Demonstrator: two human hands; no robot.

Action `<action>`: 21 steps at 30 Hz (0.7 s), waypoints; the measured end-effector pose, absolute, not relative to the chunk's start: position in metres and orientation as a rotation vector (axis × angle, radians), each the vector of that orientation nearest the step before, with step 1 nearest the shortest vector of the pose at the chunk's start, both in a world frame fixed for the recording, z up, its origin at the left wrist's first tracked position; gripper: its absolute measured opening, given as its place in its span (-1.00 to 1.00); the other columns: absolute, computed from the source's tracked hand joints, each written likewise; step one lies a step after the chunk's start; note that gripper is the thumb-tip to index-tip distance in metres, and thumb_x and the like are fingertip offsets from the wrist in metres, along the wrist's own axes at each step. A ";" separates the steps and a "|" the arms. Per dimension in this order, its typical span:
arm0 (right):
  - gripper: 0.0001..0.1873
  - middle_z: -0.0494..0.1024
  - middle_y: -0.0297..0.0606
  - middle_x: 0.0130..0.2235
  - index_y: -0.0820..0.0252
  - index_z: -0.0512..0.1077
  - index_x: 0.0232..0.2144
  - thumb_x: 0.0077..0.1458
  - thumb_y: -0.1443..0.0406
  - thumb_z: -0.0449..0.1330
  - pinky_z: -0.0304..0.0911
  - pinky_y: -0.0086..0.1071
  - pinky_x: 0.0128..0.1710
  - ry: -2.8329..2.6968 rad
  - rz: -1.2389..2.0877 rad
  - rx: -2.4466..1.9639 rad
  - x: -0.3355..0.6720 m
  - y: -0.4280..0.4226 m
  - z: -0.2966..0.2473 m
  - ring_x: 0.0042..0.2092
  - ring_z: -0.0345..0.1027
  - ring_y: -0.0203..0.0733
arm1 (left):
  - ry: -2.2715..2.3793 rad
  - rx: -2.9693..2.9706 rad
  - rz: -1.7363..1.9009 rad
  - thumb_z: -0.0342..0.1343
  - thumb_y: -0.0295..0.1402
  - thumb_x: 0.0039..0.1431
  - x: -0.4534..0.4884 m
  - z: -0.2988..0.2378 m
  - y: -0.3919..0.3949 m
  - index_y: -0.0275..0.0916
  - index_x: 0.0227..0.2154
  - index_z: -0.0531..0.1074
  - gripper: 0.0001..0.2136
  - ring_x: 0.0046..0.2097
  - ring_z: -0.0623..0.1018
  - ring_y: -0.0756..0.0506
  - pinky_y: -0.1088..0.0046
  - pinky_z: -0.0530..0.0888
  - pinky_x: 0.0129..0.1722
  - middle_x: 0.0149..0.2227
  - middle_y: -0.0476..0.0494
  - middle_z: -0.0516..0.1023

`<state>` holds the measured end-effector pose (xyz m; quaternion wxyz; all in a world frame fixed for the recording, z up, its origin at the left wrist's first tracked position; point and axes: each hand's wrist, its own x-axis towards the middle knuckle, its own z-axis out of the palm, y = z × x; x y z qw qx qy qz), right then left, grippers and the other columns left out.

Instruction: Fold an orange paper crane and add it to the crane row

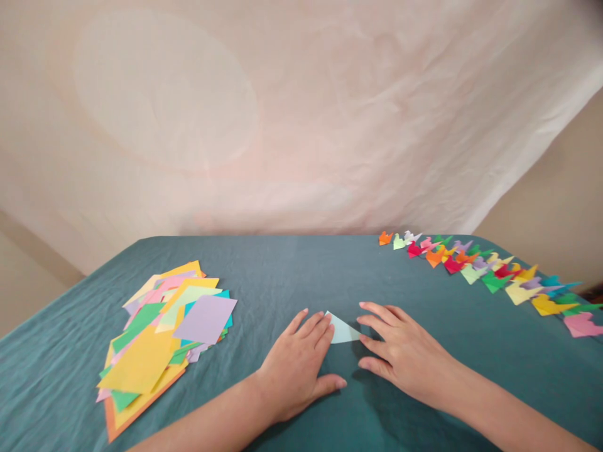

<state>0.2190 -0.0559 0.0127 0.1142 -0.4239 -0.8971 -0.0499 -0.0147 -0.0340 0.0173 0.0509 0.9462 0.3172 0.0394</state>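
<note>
A small pale blue piece of paper (pixel 343 331), showing as a triangle, lies on the table in front of me. My left hand (pixel 304 358) rests flat over its left part, fingers stretched out and thumb apart, so that side of the paper is hidden. At the paper's right corner, my right hand (pixel 400 351) has its fingers spread, with fingertips at or just above the tip. Whether they press on it I cannot tell. Neither hand grips anything.
A loose pile of coloured square papers (pixel 141 358) lies to the left, a lilac sheet (pixel 206 319) on top. Rows of small folded paper birds (pixel 494 281) stand along the right side. A dark green cloth (pixel 292 276) covers the table; a pale sheet (pixel 301 125) hangs behind.
</note>
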 end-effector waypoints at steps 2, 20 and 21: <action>-0.74 0.50 -0.17 -0.12 0.17 0.52 -0.31 0.10 0.13 0.15 0.13 -0.05 0.00 -2.629 -0.156 -1.253 0.221 -0.056 0.010 0.13 0.10 0.06 | 0.963 2.876 0.115 -0.29 0.09 0.20 -0.015 0.017 -0.034 -0.33 0.15 0.13 -0.35 0.24 0.11 -0.19 0.18 -0.03 0.21 0.22 -0.25 0.11; -0.79 0.46 -0.15 -0.11 0.21 0.49 -0.24 0.12 0.24 0.13 0.15 -0.14 -0.01 -2.565 -0.114 -1.250 0.216 -0.058 0.003 0.07 0.18 -0.02 | 0.888 2.894 0.230 -0.21 0.08 0.18 -0.019 0.013 -0.033 -0.04 0.15 0.14 -0.46 0.21 0.15 -0.22 0.13 -0.01 0.19 0.23 -0.15 0.11; -0.78 0.46 -0.15 -0.10 0.22 0.48 -0.22 0.13 0.26 0.12 0.15 -0.15 0.00 -2.556 -0.108 -1.238 0.215 -0.058 0.003 0.06 0.18 -0.03 | 0.888 2.897 0.234 -0.21 0.08 0.18 -0.019 0.013 -0.032 -0.03 0.15 0.14 -0.46 0.21 0.15 -0.21 0.13 -0.01 0.19 0.23 -0.15 0.11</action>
